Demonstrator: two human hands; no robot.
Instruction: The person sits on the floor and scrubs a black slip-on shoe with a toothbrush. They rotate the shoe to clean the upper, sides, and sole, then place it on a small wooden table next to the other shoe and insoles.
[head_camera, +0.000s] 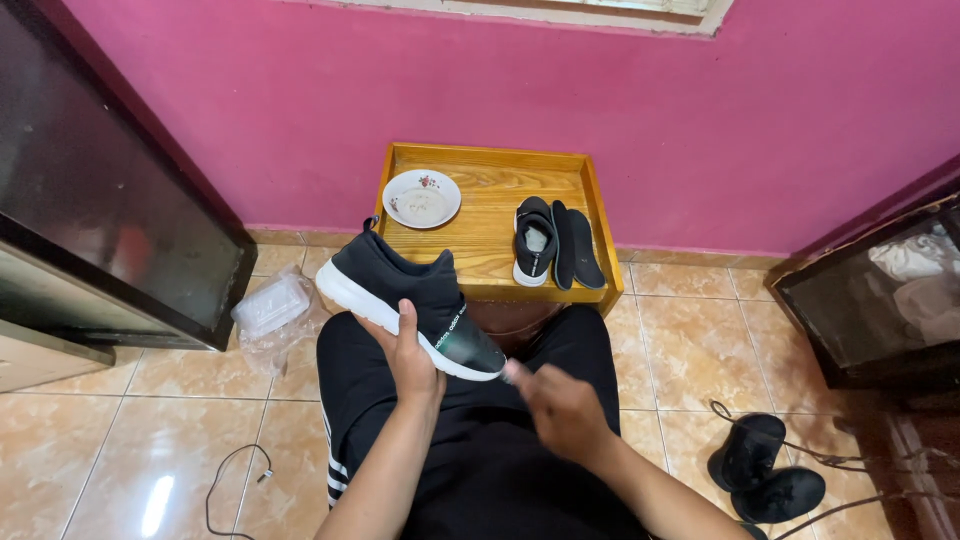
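Even, fairly bright indoor light, soft, coming from above/front. Glare patches on the floor tiles (160, 500), bottom left. Dim reflections on the dark glass cabinet (100, 190) at left. Soft shadow under the wooden tray (490, 245). Right hand (560, 405) motion-blurred; left hand (410, 355) and shoe (400, 290) sharp. Wide-angle bend at edges: cabinet and wall lines lean outward. Right corner darker.

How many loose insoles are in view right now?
2: both insoles lie side by side on the wooden tray table, right of the sneaker there. Others may be hidden inside shoes.
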